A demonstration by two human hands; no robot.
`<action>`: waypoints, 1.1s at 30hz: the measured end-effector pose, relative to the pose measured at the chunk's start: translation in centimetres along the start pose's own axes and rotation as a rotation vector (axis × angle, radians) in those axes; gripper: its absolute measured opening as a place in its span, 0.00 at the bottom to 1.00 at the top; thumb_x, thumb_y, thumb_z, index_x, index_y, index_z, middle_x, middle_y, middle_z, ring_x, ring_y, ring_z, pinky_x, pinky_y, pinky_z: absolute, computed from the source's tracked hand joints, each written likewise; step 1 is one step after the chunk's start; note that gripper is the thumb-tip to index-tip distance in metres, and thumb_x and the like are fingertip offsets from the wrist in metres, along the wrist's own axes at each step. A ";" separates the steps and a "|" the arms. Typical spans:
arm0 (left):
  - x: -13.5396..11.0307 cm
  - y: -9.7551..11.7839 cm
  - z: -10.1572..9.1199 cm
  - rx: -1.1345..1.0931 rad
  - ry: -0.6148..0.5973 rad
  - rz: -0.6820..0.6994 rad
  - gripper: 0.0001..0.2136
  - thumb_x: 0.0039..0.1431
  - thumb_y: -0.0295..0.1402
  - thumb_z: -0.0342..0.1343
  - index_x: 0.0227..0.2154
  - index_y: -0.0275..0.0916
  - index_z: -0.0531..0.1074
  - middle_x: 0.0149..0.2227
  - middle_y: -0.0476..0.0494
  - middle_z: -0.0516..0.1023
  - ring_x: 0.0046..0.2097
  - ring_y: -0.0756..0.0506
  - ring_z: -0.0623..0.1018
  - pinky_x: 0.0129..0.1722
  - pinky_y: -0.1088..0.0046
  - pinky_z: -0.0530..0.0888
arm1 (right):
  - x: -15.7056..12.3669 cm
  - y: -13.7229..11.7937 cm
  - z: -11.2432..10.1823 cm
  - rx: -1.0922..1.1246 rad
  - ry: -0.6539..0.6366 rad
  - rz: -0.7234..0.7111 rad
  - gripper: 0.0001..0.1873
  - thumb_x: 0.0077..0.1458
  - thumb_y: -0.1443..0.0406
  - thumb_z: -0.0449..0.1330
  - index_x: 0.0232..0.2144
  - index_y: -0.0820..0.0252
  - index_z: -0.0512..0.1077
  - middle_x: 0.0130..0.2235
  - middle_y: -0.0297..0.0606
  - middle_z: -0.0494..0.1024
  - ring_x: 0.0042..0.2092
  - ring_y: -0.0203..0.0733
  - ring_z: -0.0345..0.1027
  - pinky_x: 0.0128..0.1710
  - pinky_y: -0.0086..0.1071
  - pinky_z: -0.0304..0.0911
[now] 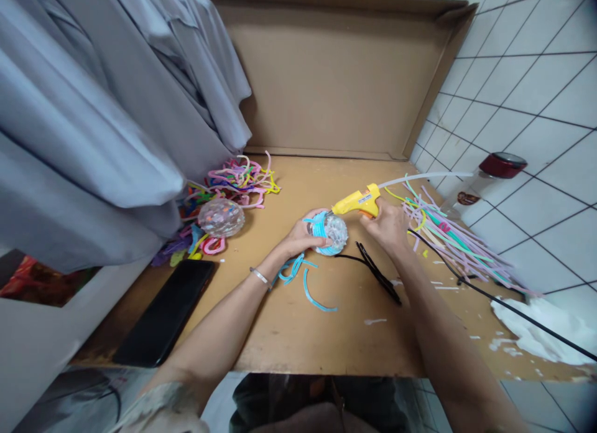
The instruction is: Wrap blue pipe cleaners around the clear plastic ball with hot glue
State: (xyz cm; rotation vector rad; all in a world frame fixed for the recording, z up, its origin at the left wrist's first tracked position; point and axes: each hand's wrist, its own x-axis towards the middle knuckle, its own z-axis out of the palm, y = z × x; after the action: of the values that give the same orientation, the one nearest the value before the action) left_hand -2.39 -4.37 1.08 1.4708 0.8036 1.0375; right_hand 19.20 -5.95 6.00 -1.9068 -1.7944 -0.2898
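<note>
My left hand [299,237] is closed around a clear glittery ball [332,233] that has a blue strip wrapped over it. My right hand [388,226] grips a yellow glue gun [357,202], whose nozzle points left at the top of that ball. A white glue stick pokes out of the gun's back toward the right. The gun's black cord [504,301] runs off to the right edge. Loose blue strips [308,285] lie on the table under my left wrist.
A second clear ball [221,217] and a heap of coloured strips [236,179] sit at the left. A black phone [164,311] lies front left. Long pastel strips [454,240], black scissors [379,273], a red-lidded jar [495,170], white fluff [541,330] and a cardboard backboard [336,78] surround the wooden table [326,333].
</note>
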 end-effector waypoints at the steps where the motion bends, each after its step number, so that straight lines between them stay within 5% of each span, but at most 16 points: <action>1: 0.0 0.0 0.0 0.000 0.001 0.000 0.39 0.32 0.34 0.71 0.54 0.36 0.68 0.50 0.39 0.75 0.51 0.39 0.75 0.52 0.63 0.72 | 0.0 0.0 0.0 0.001 -0.001 0.000 0.16 0.50 0.56 0.56 0.35 0.61 0.74 0.28 0.42 0.77 0.29 0.44 0.65 0.27 0.32 0.43; 33: 0.0 0.2 0.0 -0.021 -0.004 -0.008 0.40 0.33 0.32 0.70 0.55 0.36 0.68 0.50 0.39 0.75 0.50 0.39 0.75 0.51 0.64 0.72 | 0.1 0.1 -0.3 -0.025 0.020 0.020 0.15 0.50 0.58 0.55 0.35 0.61 0.74 0.28 0.42 0.77 0.29 0.44 0.65 0.27 0.32 0.44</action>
State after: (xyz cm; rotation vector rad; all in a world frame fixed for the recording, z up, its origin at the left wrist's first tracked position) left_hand -2.44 -4.41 1.24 1.4507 0.7925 1.0337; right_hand 19.31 -6.02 6.24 -1.9310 -1.7658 -0.3251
